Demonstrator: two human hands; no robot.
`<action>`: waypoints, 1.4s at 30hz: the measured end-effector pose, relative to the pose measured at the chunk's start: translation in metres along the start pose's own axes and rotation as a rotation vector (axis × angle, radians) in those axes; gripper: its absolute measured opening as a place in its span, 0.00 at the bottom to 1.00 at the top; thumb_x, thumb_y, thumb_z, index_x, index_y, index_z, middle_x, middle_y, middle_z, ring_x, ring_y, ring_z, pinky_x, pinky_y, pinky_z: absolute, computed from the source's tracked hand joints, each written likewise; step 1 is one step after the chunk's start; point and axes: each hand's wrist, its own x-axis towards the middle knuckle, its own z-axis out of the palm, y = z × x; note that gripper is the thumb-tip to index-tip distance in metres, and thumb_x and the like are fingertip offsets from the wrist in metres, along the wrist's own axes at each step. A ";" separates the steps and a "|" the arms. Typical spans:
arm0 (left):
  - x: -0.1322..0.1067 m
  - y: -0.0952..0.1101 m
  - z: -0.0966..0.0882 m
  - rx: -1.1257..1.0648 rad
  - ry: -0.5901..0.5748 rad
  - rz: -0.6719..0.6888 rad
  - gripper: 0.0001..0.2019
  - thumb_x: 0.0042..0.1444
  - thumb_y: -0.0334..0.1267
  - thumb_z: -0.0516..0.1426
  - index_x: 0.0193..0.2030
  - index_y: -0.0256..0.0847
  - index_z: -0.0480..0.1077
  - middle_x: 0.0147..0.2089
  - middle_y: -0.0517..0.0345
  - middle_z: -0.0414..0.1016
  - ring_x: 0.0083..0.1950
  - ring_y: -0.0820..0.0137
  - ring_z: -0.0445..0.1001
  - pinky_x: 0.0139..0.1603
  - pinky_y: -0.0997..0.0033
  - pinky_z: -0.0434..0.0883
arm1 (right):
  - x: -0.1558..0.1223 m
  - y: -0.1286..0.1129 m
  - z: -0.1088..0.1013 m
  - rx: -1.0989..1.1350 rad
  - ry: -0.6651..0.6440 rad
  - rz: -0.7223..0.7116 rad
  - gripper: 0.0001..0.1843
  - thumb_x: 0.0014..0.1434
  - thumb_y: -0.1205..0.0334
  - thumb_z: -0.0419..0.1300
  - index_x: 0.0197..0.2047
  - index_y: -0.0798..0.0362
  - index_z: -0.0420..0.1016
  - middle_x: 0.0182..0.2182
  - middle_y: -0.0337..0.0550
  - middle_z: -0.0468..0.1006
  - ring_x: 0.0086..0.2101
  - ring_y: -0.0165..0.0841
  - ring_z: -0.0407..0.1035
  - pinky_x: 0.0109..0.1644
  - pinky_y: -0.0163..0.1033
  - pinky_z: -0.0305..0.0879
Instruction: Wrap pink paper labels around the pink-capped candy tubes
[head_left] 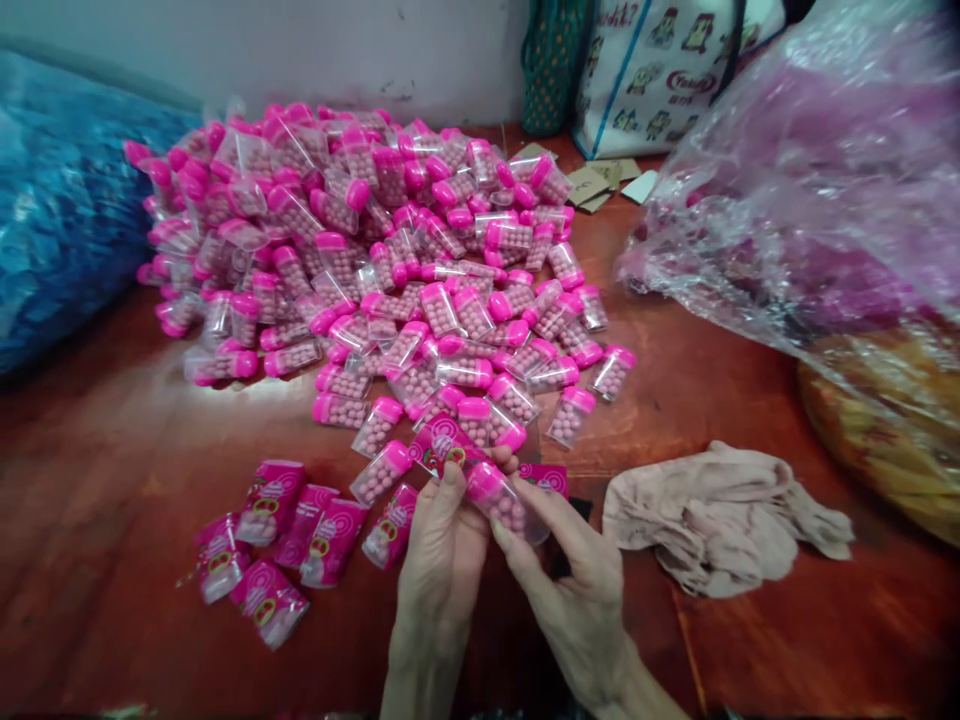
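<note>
The left hand [454, 525] is pinching a pink printed sleeve [442, 440], its thumb and fingers nearly together. Just to the right, the right hand [574, 570] is gripping a clear, pink-capped container [504, 502] of pink balls between thumb and fingers. Both things are being held at the near edge of a large pile of similar containers [360, 220], which is lying on a red surface [750, 650]. Several wrapped containers [334, 540] are lying near left. A crumpled cloth [720, 520] is resting near right; blue plastic [67, 210] is bulging far left.
</note>
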 end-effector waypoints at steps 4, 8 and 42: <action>-0.004 -0.002 -0.001 0.010 -0.092 -0.088 0.16 0.40 0.45 0.65 0.32 0.35 0.76 0.38 0.47 0.78 0.45 0.56 0.74 0.48 0.58 0.70 | -0.002 -0.002 -0.004 0.090 0.077 0.044 0.18 0.50 0.72 0.63 0.46 0.53 0.74 0.35 0.41 0.80 0.34 0.31 0.74 0.38 0.30 0.72; -0.008 -0.004 0.000 0.038 -0.173 -0.106 0.17 0.41 0.47 0.64 0.34 0.35 0.76 0.41 0.46 0.78 0.46 0.55 0.74 0.48 0.57 0.70 | -0.005 -0.005 -0.009 0.293 0.064 0.255 0.16 0.49 0.69 0.65 0.43 0.48 0.75 0.33 0.35 0.81 0.30 0.28 0.75 0.35 0.28 0.72; -0.038 0.000 -0.023 0.305 -0.022 -0.067 0.07 0.37 0.35 0.67 0.24 0.34 0.76 0.23 0.51 0.77 0.25 0.70 0.74 0.25 0.76 0.69 | -0.016 -0.004 -0.006 -0.141 -0.033 -0.328 0.21 0.62 0.64 0.53 0.57 0.60 0.64 0.32 0.47 0.81 0.29 0.32 0.76 0.34 0.31 0.74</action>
